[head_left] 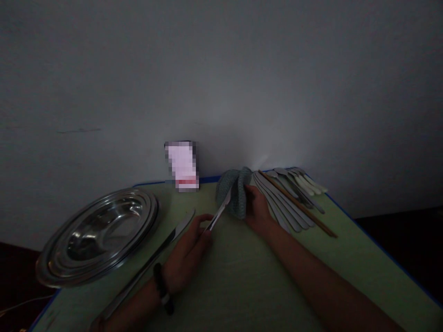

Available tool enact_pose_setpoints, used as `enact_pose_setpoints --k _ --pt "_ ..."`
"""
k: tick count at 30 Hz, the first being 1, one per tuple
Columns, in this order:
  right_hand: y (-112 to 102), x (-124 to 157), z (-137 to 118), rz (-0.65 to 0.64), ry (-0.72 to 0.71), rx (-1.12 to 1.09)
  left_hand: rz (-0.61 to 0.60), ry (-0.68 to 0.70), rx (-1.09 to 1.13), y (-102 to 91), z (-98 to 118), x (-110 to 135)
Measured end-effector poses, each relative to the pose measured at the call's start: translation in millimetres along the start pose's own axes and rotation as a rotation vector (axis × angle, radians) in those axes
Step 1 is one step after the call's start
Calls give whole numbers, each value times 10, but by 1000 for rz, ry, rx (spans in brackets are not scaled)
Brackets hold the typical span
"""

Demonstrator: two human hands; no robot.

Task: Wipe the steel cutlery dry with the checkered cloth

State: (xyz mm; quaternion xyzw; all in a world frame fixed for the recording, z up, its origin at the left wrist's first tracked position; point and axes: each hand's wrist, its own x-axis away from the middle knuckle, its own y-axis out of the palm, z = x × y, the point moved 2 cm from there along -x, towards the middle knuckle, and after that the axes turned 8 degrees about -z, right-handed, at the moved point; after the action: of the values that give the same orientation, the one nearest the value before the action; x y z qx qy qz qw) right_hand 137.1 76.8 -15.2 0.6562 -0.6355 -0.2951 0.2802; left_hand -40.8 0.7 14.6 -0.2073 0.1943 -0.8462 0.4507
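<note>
My left hand (189, 253), a dark band at its wrist, pinches the near end of a slim shiny piece of cutlery (218, 216). Its far end meets a grey-green knitted cloth (232, 186), whose folds hide the tip, so I cannot tell its exact kind. Behind the cloth, my right hand (258, 210) grips its right side with the fingers partly hidden. A long metal table knife (162, 246) lies left of my left hand, passing partly behind the forearm. Close to my right hand, several flat metal utensils (282, 203) lie fanned out.
Stacked steel plates (145, 203) stand on the left of the green table (235, 286). A lit phone (182, 163) leans on the wall behind. Wooden chopsticks (301, 207), metal spoons (287, 177) and white-handled utensils (308, 184) lie at right, near the blue table edge.
</note>
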Motion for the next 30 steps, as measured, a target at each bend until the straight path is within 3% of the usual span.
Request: enact_pose_setpoints --k 5,13,20,30 --pt "13 22 7 -15 24 40 44 -3 -88 4 13 4" --pt "3 15 -40 119 125 -57 58 34 -193 27 -32 2" --pt "62 57 -108 -57 213 -345 84 70 -214 37 -50 -1" --pt "123 32 -5 23 346 -228 60 70 -174 29 -41 -10"
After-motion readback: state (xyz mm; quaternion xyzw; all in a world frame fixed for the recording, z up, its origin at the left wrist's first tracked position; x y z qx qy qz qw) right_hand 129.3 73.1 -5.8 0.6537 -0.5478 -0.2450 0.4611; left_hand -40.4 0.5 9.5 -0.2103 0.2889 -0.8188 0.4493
